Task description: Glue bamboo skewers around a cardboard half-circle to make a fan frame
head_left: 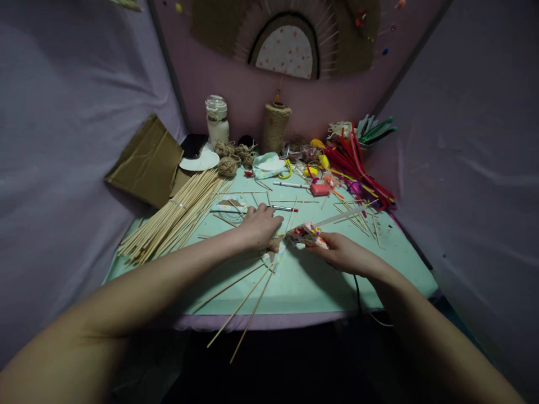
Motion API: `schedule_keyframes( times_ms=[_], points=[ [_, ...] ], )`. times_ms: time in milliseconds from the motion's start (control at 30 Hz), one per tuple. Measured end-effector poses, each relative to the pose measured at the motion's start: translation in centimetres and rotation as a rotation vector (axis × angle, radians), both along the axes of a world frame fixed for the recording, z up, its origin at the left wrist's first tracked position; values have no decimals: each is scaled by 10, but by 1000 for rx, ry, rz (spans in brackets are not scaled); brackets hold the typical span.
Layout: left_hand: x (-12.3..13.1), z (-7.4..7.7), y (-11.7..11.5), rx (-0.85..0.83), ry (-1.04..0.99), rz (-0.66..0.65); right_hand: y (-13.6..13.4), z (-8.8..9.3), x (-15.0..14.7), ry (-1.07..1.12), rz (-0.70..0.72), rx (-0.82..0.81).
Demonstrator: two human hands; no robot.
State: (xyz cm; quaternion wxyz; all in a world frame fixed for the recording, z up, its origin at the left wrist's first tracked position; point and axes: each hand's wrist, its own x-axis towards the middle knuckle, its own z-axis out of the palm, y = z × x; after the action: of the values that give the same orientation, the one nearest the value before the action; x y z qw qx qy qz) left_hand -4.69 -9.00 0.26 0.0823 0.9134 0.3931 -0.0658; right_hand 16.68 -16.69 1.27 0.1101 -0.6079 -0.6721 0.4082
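1. Pressing palm down on the mint-green desk [320, 286], the left hand [259, 227] lies with fingers spread and grasps nothing. Its heel rests on the top ends of a few thin loose sticks [248, 300].
2. Those sticks fan out from under the hand toward 6 and 7 o'clock, and their far ends overhang the near edge of the desk.
3. The right hand [343, 253], just beside the left at its 3 o'clock, is clenched around a patterned glue gun [306, 235]. The gun's tip points toward 9 o'clock, close to the left thumb; I cannot tell whether they touch.
4. A pale glue stick [341, 215] juts from the back of the gun toward 2 o'clock. A dark cord [357, 292] runs from under the right hand toward 6 o'clock.
5. At 10 o'clock from the left hand lies a big bundle of skewers [177, 216], with brown cardboard [147, 160] beyond it.
6. At 12 o'clock, by the back wall, stand a white bottle [217, 120] and a twine spool [277, 126], with twine balls [227, 165] near them.
7. At 1 o'clock from the right hand lie red pipe cleaners [357, 168] and a pink block [320, 189].
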Motion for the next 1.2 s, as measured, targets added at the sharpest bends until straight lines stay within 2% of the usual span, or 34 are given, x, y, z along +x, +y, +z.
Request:
schedule_keyframes(
  times_ms=[200,400,567,700,933,1200],
  points=[
    [1,3,-1,5,-5,-15,0,3,1,77,-45,-105],
    [10,15,-5,-47,6,-37,1,5,1,73,-46,-81],
    [8,14,-7,-3,-24,-40,1,0,-1,52,-48,-95],
    [-2,14,-22,66,-98,-18,2,-4,-1,26,-45,-105],
    [-5,10,-69,55,-15,-163,2,-2,-2,18,-43,-128],
    [-4,1,-68,44,-18,-177,3,1,-4,13,-71,-94]
  ],
)
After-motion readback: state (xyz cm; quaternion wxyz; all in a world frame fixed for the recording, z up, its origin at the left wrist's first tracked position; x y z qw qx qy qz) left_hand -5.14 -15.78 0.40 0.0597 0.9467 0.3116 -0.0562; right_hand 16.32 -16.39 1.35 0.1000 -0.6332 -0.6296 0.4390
